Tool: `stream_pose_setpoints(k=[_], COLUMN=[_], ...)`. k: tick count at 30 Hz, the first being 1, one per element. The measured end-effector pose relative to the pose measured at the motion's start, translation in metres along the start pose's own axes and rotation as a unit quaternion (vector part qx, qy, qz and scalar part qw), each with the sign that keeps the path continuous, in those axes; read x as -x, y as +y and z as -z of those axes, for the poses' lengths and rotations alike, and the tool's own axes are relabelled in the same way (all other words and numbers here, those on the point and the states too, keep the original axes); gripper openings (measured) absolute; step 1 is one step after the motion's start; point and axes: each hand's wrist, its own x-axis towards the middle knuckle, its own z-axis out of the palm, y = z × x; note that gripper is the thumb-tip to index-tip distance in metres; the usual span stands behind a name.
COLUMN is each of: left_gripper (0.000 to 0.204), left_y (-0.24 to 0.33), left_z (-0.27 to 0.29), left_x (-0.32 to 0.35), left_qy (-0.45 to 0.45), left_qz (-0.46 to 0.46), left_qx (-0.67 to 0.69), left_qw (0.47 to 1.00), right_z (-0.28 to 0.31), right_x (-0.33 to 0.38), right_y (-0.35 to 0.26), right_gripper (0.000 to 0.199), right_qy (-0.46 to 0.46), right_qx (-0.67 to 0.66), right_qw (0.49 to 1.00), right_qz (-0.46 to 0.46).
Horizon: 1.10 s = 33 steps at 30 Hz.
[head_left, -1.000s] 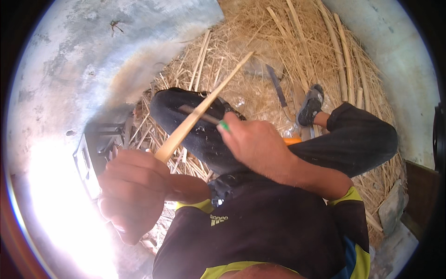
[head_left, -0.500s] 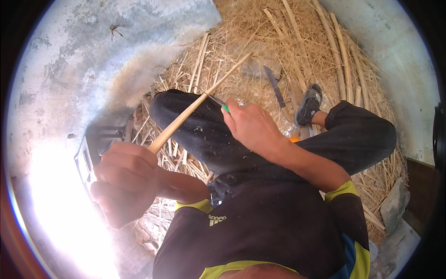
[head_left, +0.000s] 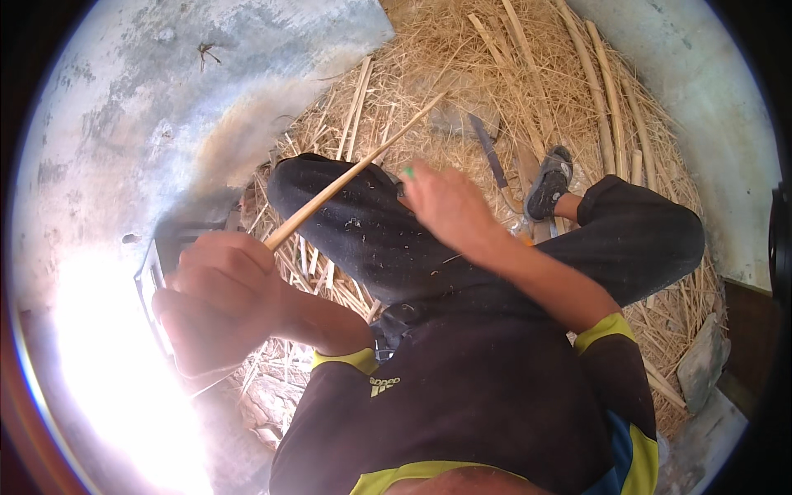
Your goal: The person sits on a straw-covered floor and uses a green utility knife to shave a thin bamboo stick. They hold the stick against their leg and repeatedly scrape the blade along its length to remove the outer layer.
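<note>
A long, tapering pale wooden stick (head_left: 342,180) slants from my left fist up and away over my bent left knee. My left hand (head_left: 221,301) is closed around its near, thicker end. My right hand (head_left: 445,202), a little blurred, is closed on a small knife with a green handle (head_left: 407,172). Its dark blade is smeared and hard to make out against my trousers. The knife hand is right of the stick and apart from it.
Straw and shavings (head_left: 412,74) cover the floor. A large knife (head_left: 488,153) lies beyond my right hand, near my sandal (head_left: 551,181). Several long poles (head_left: 606,91) lie at the far right. Pale walls (head_left: 148,107) stand on both sides, and a stone (head_left: 703,363) lies at right.
The knife in my right hand has come off the stick and turned, its blade now beside the stick. My left hand has shifted slightly, still holding the stick.
</note>
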Motion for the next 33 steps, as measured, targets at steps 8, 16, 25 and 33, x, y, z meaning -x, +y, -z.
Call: stream_pose_setpoints(k=[8, 16, 25, 33], left_gripper=[0.029, 0.03, 0.031, 0.026], left_y=[-0.017, -0.023, -0.023, -0.022], left_z=[-0.031, -0.038, -0.033, -0.016], left_x=[-0.013, -0.021, -0.02, -0.033], left_qy=[0.117, 0.163, 0.158, -0.101], left_qz=[-0.076, -0.102, -0.099, -0.1], left_qx=[0.053, 0.05, 0.042, 0.127], left_qw=[0.989, 0.98, 0.982, 0.982], right_z=[-0.002, -0.008, -0.021, 0.004], right_x=[-0.005, -0.01, -0.025, -0.006], right_y=[0.007, 0.01, 0.041, -0.003], right_gripper=[0.025, 0.028, 0.026, 0.022], right_qy=[0.02, 0.02, 0.039, 0.022], right_qx=[-0.026, -0.038, -0.024, -0.047], right_qw=[0.999, 0.999, 0.999, 0.996], right_qz=[0.018, 0.023, 0.016, 0.076])
